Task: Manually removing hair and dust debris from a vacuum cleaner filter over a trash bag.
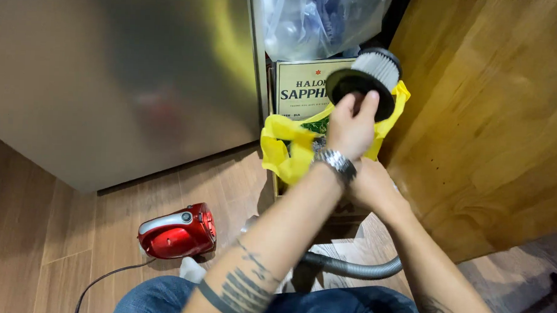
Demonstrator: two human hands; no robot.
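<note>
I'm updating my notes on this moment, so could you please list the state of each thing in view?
Pleated filter: held up over the bag by the left hand.
Yellow bag: open.
Right hand: mostly hidden under the left wrist; grip unclear.
Red vacuum cleaner: lying on the floor.
Grey hose: lying across the floor.

Left hand (351, 129) grips round vacuum filter (367, 79) by its black rim, white pleats facing away — held above yellow bag (288, 147). Wristwatch (337, 162) on left wrist. Right hand (369, 185) sits under the left forearm, mostly hidden — grip unclear. Red vacuum cleaner (178, 231) lies on wood floor (53, 241), grey hose (355, 268) beside knees. Steel fridge door (108, 76) left, wooden cabinet (489, 120) right.
</note>
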